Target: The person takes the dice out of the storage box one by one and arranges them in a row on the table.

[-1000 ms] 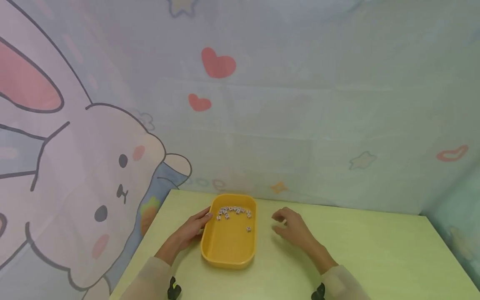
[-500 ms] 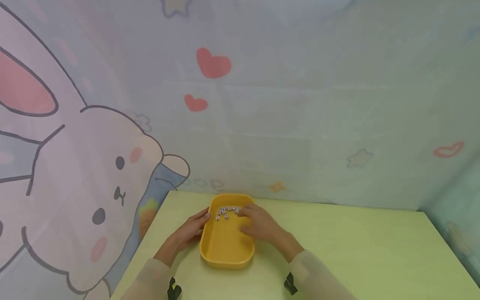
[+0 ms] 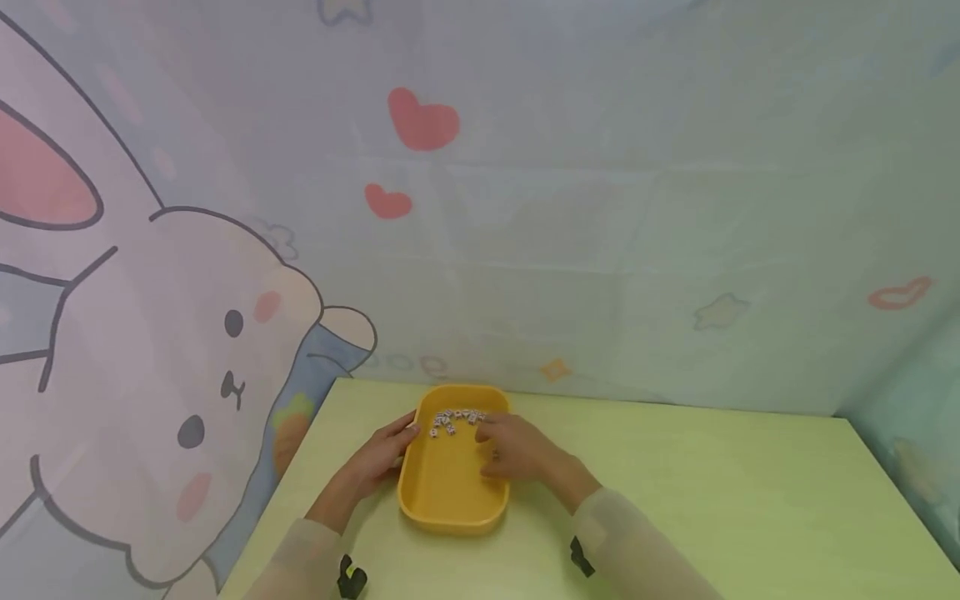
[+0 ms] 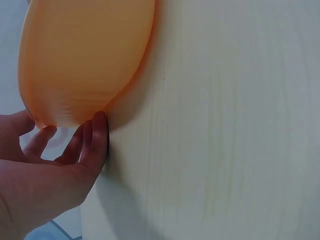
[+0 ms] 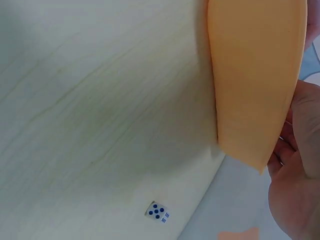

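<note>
A yellow tray (image 3: pixel 453 487) holds several small white dice (image 3: pixel 450 421), mostly gathered at its far end. My left hand (image 3: pixel 378 457) grips the tray's left side, thumb at the rim; its fingers (image 4: pixel 95 135) press the outer wall in the left wrist view. Over the tray's right side reaches my right hand (image 3: pixel 521 450), fingers bent and thumb apart. In the gap between thumb and finger a single die (image 3: pixel 496 454) shows; no contact with it can be made out. In the right wrist view the tray's wall hides most of the fingertips.
The tray stands on a pale green table (image 3: pixel 712 500), near its back edge. Behind rises a cloth backdrop (image 3: pixel 600 208) printed with a rabbit and hearts. The right wrist view shows a lone die (image 5: pixel 157 211) on the tabletop near an edge.
My right hand has come left from beside the tray to over its inside, then stayed nearly in place. The left hand keeps its hold on the tray.
</note>
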A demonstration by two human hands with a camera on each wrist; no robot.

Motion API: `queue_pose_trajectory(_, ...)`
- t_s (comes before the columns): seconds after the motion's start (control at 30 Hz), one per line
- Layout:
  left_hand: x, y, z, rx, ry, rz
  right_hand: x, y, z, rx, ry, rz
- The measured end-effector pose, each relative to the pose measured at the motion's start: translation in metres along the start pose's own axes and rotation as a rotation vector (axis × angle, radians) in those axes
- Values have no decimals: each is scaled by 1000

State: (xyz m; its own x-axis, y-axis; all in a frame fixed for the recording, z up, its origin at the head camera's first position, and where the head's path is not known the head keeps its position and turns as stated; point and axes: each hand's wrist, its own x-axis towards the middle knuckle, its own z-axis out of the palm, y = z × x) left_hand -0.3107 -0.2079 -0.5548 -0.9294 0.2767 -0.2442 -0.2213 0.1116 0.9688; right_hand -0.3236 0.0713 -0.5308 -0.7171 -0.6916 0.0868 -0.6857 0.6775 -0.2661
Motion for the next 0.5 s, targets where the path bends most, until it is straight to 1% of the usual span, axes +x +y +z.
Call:
queue_pose_trajectory(0.1, -2, 2, -1, 0, 11, -11, 3, -4, -4, -20, -22, -17)
queue_pose_trajectory(0.17, -2, 3, -2, 5, 5, -10, 7, -8, -8, -69, -56, -9)
queue_pose_trajectory(0.3, -1, 4, -5, -2, 20, -11, 16, -16, -14, -163, -151, 49)
queue_pose_trajectory(0.4, 0, 5, -7, 5, 26, -4, 22, -19, -13, -235, -189, 92)
queue_pose_trajectory(0.5, 1, 4, -7, 8, 10, -5, 24, -21, -8, -313, -201, 109)
